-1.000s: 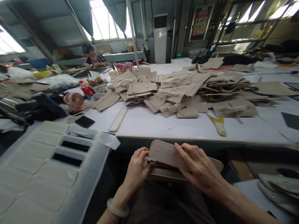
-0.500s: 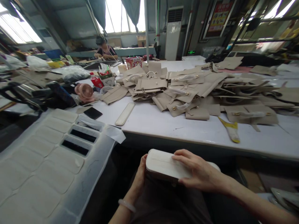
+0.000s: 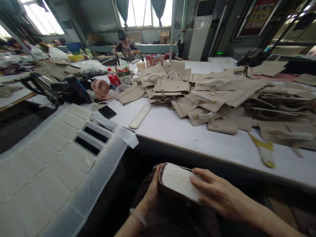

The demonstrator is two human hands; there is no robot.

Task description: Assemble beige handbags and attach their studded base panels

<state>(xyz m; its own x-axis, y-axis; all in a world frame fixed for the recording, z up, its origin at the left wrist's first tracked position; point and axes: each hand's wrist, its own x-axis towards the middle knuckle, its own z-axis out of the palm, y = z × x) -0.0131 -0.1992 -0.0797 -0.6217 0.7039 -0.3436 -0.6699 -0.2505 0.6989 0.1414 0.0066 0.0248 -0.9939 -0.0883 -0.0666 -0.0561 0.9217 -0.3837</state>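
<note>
An oblong bag piece with a rounded end and a white panel (image 3: 179, 180) on top rests over my lap, below the table edge. A thin rim stands around the panel at its left end and along its far side. My left hand (image 3: 153, 187) grips that left end, fingers closed around its side. My right hand (image 3: 217, 191) lies across the right part, with fingers bent over the white top and spanning its width. The piece's right end is hidden under this hand, and its underside is dark and hard to make out.
On the white table (image 3: 172, 138) lie a pale oblong panel (image 3: 140, 116), a black phone-like slab (image 3: 107, 112), a pink fan (image 3: 100, 89), a heap of beige bag parts (image 3: 209, 95) and a yellow-and-grey piece (image 3: 264, 151). Beige panels (image 3: 66, 158) cover a plastic-sheeted surface at left.
The view has swung left, so the scene sits further right. The bag piece has tilted, and a rim now shows around its white panel. My right hand has slid slightly along it.
</note>
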